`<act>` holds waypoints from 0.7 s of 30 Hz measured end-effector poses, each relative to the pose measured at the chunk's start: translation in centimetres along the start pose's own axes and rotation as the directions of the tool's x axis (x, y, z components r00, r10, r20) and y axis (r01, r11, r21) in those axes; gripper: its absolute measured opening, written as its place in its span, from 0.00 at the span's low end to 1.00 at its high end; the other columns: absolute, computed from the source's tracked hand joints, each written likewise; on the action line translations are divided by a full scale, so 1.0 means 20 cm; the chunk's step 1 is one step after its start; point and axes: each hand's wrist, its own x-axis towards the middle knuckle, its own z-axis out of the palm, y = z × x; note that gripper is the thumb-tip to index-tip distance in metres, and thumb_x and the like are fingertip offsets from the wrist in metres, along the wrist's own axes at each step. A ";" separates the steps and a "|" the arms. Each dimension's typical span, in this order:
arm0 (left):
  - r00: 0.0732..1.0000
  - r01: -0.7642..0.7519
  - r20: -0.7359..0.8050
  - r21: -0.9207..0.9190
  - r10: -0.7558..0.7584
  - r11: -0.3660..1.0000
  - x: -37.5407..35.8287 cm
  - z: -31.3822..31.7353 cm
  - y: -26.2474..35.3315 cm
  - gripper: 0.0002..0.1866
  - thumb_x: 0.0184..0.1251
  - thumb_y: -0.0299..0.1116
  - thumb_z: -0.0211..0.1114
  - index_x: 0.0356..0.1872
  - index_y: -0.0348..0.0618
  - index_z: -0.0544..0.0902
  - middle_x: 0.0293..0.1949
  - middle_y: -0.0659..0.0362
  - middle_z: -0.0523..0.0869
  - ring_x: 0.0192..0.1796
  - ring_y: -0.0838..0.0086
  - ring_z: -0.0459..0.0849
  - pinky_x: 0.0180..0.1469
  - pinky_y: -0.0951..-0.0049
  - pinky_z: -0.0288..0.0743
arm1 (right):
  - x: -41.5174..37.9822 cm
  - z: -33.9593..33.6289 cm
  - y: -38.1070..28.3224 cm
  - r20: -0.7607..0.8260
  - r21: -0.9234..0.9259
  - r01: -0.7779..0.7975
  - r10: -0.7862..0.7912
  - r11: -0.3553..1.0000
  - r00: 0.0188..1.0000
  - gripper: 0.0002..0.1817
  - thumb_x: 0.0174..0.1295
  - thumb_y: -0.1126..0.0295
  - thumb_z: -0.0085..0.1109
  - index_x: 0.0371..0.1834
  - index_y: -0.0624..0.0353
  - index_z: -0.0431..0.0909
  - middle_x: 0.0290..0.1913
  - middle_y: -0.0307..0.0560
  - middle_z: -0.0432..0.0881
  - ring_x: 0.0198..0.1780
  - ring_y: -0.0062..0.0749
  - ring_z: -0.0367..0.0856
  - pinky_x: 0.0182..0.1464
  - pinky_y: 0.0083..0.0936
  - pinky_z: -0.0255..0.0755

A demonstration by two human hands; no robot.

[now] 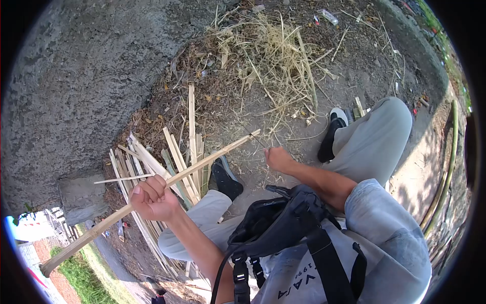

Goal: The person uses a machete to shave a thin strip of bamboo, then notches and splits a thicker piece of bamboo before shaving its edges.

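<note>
A long pale bamboo strip runs diagonally from the lower left up to the centre. My left hand is wrapped round it near its middle. At the strip's upper right end lies a thin dark blade, touching or crossing it. My right hand is closed at the lower end of this blade, whose handle is hidden in the fist. Below and behind the strip, a stack of split bamboo pieces rests beside my left foot.
A heap of fibrous shavings lies on the ground ahead. The rough concrete wall stands at the left. My shoes flank the work spot. A black bag hangs at my chest. Long poles lie at the right.
</note>
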 end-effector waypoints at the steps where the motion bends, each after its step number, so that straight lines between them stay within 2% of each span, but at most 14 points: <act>1: 0.999 -0.009 -0.046 0.013 0.009 1.000 -0.01 0.01 0.00 0.23 0.62 0.30 0.50 0.10 0.54 0.50 0.08 0.66 0.49 0.12 0.80 0.44 0.19 0.74 0.40 | -0.01 -0.06 -0.10 -0.021 0.055 0.014 -0.013 0.998 1.000 0.27 0.75 0.55 0.39 0.35 0.69 0.80 0.24 0.72 0.79 0.34 0.70 0.81 0.43 0.56 0.76; 3: 0.998 -0.014 -0.059 0.013 0.015 1.000 -0.02 0.03 -0.01 0.23 0.62 0.30 0.50 0.10 0.54 0.51 0.08 0.66 0.49 0.11 0.80 0.44 0.19 0.74 0.41 | -0.10 -0.14 -0.34 -0.023 0.145 0.033 -0.030 0.989 0.999 0.27 0.75 0.55 0.39 0.35 0.69 0.80 0.24 0.72 0.79 0.33 0.70 0.81 0.42 0.56 0.77; 6: 0.998 -0.007 -0.055 0.000 0.007 1.000 -0.01 0.03 -0.01 0.23 0.62 0.29 0.49 0.10 0.54 0.51 0.08 0.66 0.50 0.11 0.80 0.45 0.19 0.74 0.42 | -0.24 -0.24 -0.60 -0.095 0.184 0.378 -0.367 0.907 0.925 0.29 0.75 0.55 0.38 0.33 0.70 0.82 0.26 0.72 0.80 0.33 0.69 0.82 0.42 0.54 0.77; 9: 0.996 -0.004 -0.087 0.009 0.004 1.000 -0.01 0.05 0.00 0.22 0.62 0.29 0.49 0.10 0.54 0.52 0.08 0.66 0.50 0.11 0.80 0.45 0.18 0.74 0.42 | -0.15 -0.09 -0.39 -0.180 0.094 0.226 -0.207 0.970 0.962 0.30 0.75 0.55 0.37 0.31 0.71 0.82 0.27 0.72 0.81 0.33 0.68 0.82 0.42 0.54 0.77; 11: 1.000 -0.003 -0.011 -0.013 0.002 1.000 -0.02 0.02 0.00 0.22 0.62 0.29 0.49 0.11 0.54 0.52 0.08 0.66 0.50 0.11 0.80 0.45 0.17 0.74 0.42 | 0.02 0.07 0.02 -0.088 0.054 -0.022 0.027 0.998 0.996 0.28 0.75 0.56 0.38 0.28 0.70 0.78 0.23 0.70 0.78 0.29 0.68 0.80 0.37 0.54 0.76; 14: 0.999 -0.014 0.031 -0.001 0.014 1.000 0.01 0.06 -0.01 0.22 0.62 0.29 0.49 0.10 0.54 0.51 0.08 0.66 0.50 0.11 0.80 0.45 0.17 0.74 0.41 | -0.04 -0.06 -0.04 0.002 0.071 -0.015 0.015 0.997 1.000 0.27 0.75 0.57 0.39 0.29 0.69 0.78 0.22 0.70 0.78 0.28 0.69 0.79 0.36 0.54 0.76; 16: 1.000 -0.014 0.023 0.004 0.014 1.000 0.01 0.07 -0.02 0.23 0.62 0.29 0.49 0.10 0.54 0.51 0.08 0.66 0.50 0.11 0.80 0.46 0.17 0.74 0.41 | -0.12 -0.09 -0.31 -0.131 0.127 0.042 -0.025 0.991 0.991 0.31 0.75 0.55 0.36 0.29 0.71 0.81 0.27 0.72 0.80 0.33 0.68 0.82 0.42 0.54 0.77; 17: 0.998 0.016 0.063 0.015 -0.017 1.000 0.01 0.06 -0.02 0.23 0.63 0.32 0.53 0.11 0.54 0.52 0.09 0.67 0.51 0.12 0.81 0.47 0.20 0.73 0.41 | -0.14 -0.14 -0.42 -0.141 0.149 0.128 -0.107 0.981 0.984 0.30 0.75 0.55 0.36 0.30 0.72 0.80 0.26 0.72 0.80 0.32 0.69 0.82 0.41 0.54 0.77; 19: 0.998 0.019 0.055 0.001 -0.019 1.000 0.01 0.06 -0.02 0.23 0.63 0.32 0.53 0.11 0.54 0.52 0.09 0.67 0.52 0.12 0.81 0.47 0.20 0.73 0.41 | -0.20 -0.20 -0.56 -0.159 0.210 0.292 -0.262 0.933 0.952 0.30 0.75 0.55 0.37 0.30 0.72 0.79 0.25 0.72 0.80 0.31 0.69 0.81 0.41 0.54 0.78; 21: 0.999 0.024 0.046 0.010 -0.024 1.000 0.00 0.07 -0.01 0.23 0.63 0.32 0.53 0.12 0.54 0.51 0.09 0.67 0.51 0.13 0.81 0.47 0.20 0.73 0.41 | -0.15 -0.11 -0.42 -0.171 0.178 0.199 -0.169 0.964 0.971 0.28 0.75 0.56 0.38 0.32 0.71 0.78 0.24 0.71 0.79 0.30 0.70 0.80 0.39 0.54 0.77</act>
